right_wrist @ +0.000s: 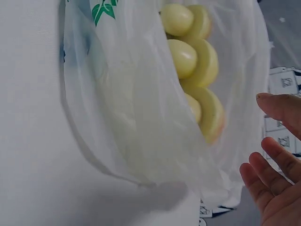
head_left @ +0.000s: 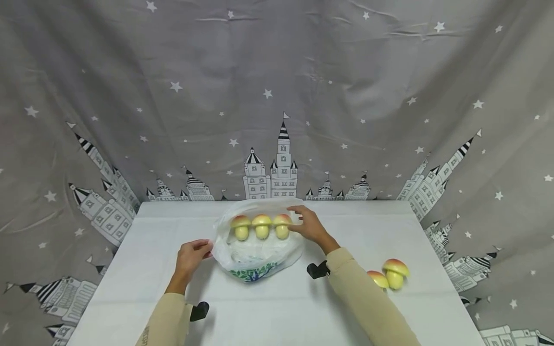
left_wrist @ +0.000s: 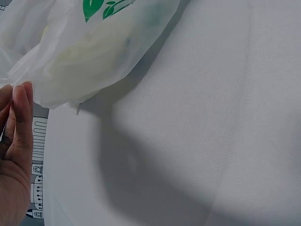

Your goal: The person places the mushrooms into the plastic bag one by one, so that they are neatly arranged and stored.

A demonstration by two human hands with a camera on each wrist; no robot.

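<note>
A thin white plastic bag (head_left: 264,254) with a green and blue tree print lies with its mouth spread. Inside, three yellow toy mushrooms with reddish caps stand in a row: left mushroom (head_left: 241,233), middle mushroom (head_left: 262,231), right mushroom (head_left: 282,232). My left hand (head_left: 190,257) pinches the bag's left rim between thumb and fingertips, also seen in the left wrist view. Beside the right mushroom, at the bag's right rim, is my right hand (head_left: 310,226). Its fingers (right_wrist: 263,165) are spread apart from the thumb in the right wrist view, holding nothing.
Two more toy mushrooms sit at the table's right, one upright (head_left: 395,274) and one (head_left: 378,279) partly hidden by the right sleeve. Behind the white table (head_left: 268,322) hangs a grey curtain (head_left: 259,110) printed with stars and castles.
</note>
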